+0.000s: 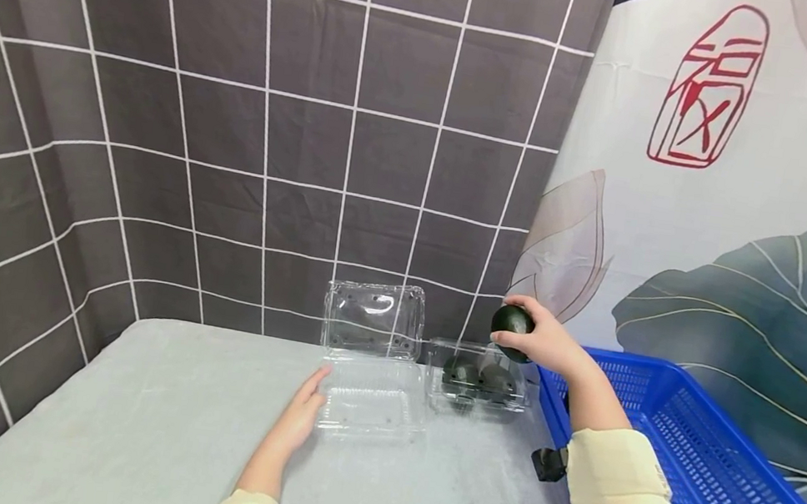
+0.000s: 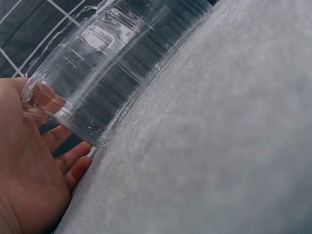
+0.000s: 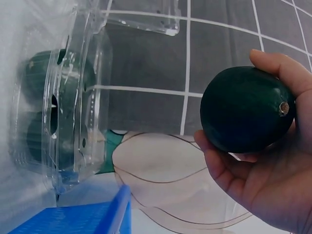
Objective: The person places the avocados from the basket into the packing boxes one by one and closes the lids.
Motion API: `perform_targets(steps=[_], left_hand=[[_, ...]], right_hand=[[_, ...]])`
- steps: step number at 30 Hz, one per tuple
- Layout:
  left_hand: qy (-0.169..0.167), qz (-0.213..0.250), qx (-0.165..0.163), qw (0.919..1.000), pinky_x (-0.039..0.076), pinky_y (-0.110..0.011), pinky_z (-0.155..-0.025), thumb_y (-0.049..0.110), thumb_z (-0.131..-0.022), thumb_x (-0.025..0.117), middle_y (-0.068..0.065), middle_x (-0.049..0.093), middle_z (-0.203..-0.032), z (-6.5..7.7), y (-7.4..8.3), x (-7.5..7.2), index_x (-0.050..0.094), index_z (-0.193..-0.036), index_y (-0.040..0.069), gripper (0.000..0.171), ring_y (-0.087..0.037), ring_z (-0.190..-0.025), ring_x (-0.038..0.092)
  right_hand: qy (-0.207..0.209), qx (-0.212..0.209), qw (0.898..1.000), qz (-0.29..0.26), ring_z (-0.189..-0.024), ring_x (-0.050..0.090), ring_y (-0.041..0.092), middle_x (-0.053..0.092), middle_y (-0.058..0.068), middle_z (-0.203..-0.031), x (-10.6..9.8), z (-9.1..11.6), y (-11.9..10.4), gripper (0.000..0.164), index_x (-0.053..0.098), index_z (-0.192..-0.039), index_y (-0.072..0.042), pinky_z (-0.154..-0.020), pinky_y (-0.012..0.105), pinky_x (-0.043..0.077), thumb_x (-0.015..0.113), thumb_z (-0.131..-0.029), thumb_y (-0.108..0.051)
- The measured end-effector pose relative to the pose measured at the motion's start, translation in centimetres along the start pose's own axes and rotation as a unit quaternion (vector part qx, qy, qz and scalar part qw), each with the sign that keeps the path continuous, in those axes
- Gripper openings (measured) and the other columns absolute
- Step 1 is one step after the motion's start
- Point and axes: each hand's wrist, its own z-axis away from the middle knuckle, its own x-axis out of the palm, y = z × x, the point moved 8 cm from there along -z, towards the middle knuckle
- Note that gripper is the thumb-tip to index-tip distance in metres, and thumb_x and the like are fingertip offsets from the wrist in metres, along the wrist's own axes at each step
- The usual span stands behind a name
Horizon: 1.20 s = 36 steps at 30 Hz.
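Observation:
My right hand [image 1: 540, 336] grips a dark green avocado [image 3: 243, 109], thumb on one side and fingers curled round the other. It is held up above a closed clear plastic clamshell box [image 1: 435, 390] with avocados [image 1: 497, 381] inside. To the left, a second clamshell box [image 1: 373, 404] stands with its lid [image 1: 374, 320] raised against the back; nothing shows inside its base. My left hand [image 1: 301, 412] rests at this box's left edge, fingers extended and loosely bent. In the left wrist view, part of that hand shows through the plastic wall [image 2: 112, 63].
A large blue plastic basket [image 1: 731, 477] stands at the right, its near rim close to the filled box. Pale cloth covers the table [image 1: 126, 420]. Behind hang a dark gridded curtain [image 1: 296, 138] and a printed white cloth [image 1: 767, 246].

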Motion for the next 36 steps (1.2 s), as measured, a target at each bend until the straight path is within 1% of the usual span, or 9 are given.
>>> perform_targets(steps=[7, 11, 17, 22, 27, 31, 36], left_hand=[[0.0, -0.004, -0.009, 1.0, 0.013, -0.057, -0.106, 0.003, -0.093, 0.038, -0.03, 0.019, -0.146, 0.1, 0.0, 0.0, 0.03, -0.14, -0.005, 0.048, -0.049, -0.131, 0.016], [-0.003, 0.004, -0.012, 0.9999, 0.014, -0.058, -0.105, 0.004, -0.093, 0.039, -0.03, 0.017, -0.146, 0.2, -0.1, 0.0, 0.03, -0.14, -0.004, 0.048, -0.05, -0.131, 0.016], [-0.002, 0.015, -0.004, 0.9999, 0.016, -0.059, -0.104, 0.005, -0.094, 0.042, -0.031, 0.018, -0.145, 0.2, 0.1, 0.1, 0.03, -0.139, -0.006, 0.048, -0.052, -0.13, 0.017], [-0.003, 0.02, -0.002, 0.9998, 0.017, -0.059, -0.104, 0.007, -0.095, 0.043, -0.031, 0.018, -0.145, 0.3, 0.2, 0.0, 0.029, -0.139, -0.007, 0.048, -0.052, -0.129, 0.018], [-0.004, 0.018, 0.001, 0.9998, 0.017, -0.059, -0.104, 0.007, -0.095, 0.044, -0.032, 0.019, -0.144, 0.3, 0.2, 0.0, 0.03, -0.138, -0.008, 0.048, -0.052, -0.129, 0.018], [-0.003, 0.017, 0.001, 0.9999, 0.017, -0.058, -0.104, 0.008, -0.094, 0.045, -0.032, 0.02, -0.144, 0.3, 0.1, 0.0, 0.031, -0.138, -0.007, 0.048, -0.052, -0.129, 0.018], [-0.003, 0.017, -0.001, 0.9998, 0.019, -0.06, -0.103, 0.011, -0.095, 0.045, -0.033, 0.02, -0.143, 0.3, 0.2, 0.0, 0.03, -0.138, -0.006, 0.049, -0.052, -0.129, 0.02]], right_hand=[[-0.003, 0.011, 1.0, -0.002, -0.097, 0.054, 0.035, 0.043, 0.027, -0.125, 0.7, -0.2, 0.0, 0.068, 0.033, -0.138, -0.008, -0.073, 0.041, 0.05, 0.067, -0.083, -0.028], [0.001, 0.018, 1.0, -0.001, -0.097, 0.054, 0.035, 0.044, 0.027, -0.125, 1.1, -0.4, -0.1, 0.069, 0.033, -0.139, -0.009, -0.073, 0.042, 0.05, 0.068, -0.082, -0.03], [0.02, 0.006, 1.0, 0.01, -0.094, 0.055, 0.034, 0.046, 0.025, -0.122, 1.5, -0.7, -0.4, 0.065, 0.038, -0.135, -0.009, -0.073, 0.041, 0.049, 0.069, -0.081, -0.03], [0.03, 0.009, 0.999, 0.016, -0.092, 0.055, 0.033, 0.05, 0.024, -0.118, 2.1, -0.8, -0.7, 0.061, 0.042, -0.132, -0.012, -0.07, 0.039, 0.05, 0.07, -0.08, -0.029], [0.041, 0.002, 0.999, 0.021, -0.09, 0.055, 0.031, 0.053, 0.023, -0.114, 2.6, -1.1, -1.3, 0.06, 0.044, -0.129, -0.01, -0.069, 0.038, 0.049, 0.071, -0.079, -0.029], [0.046, 0.008, 0.999, 0.021, -0.091, 0.055, 0.032, 0.053, 0.022, -0.115, 3.1, -1.4, -1.5, 0.06, 0.045, -0.128, -0.009, -0.071, 0.039, 0.049, 0.072, -0.078, -0.029], [0.044, 0.017, 0.999, 0.011, -0.091, 0.056, 0.031, 0.053, 0.021, -0.115, 4.1, -1.6, -1.7, 0.06, 0.045, -0.127, -0.01, -0.071, 0.039, 0.049, 0.072, -0.078, -0.03]])
